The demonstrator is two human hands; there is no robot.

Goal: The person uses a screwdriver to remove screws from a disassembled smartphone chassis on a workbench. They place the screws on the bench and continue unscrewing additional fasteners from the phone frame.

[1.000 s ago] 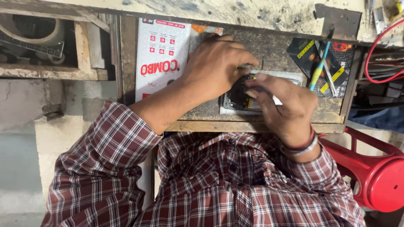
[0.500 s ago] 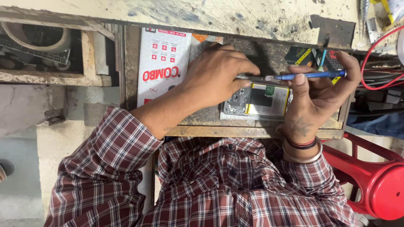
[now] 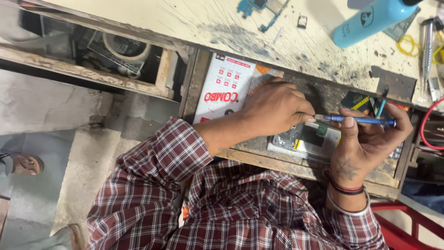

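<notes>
Two hands over an open wooden drawer (image 3: 296,166) under a scratched pale worktop (image 3: 185,23). We see the right hand (image 3: 365,139) pinching a blue screwdriver (image 3: 358,120) between thumb and fingers, shaft held level, tip pointing toward the left hand (image 3: 273,111). Left fingertips sit closed at the screwdriver tip; we cannot tell if they touch it or hold some small part there. Just below both hands, an opened phone (image 3: 307,141) lies flat in the drawer, insides up, partly hidden by the left hand. White printed box (image 3: 222,88) in the drawer, left of the phone, under the left wrist. Blue bottle (image 3: 370,21) lies on the worktop, well apart. Roll of tape (image 3: 125,48) in the neighbouring compartment. Red stool (image 3: 407,227) at lower right. Plaid sleeves (image 3: 152,185) on both arms.
</notes>
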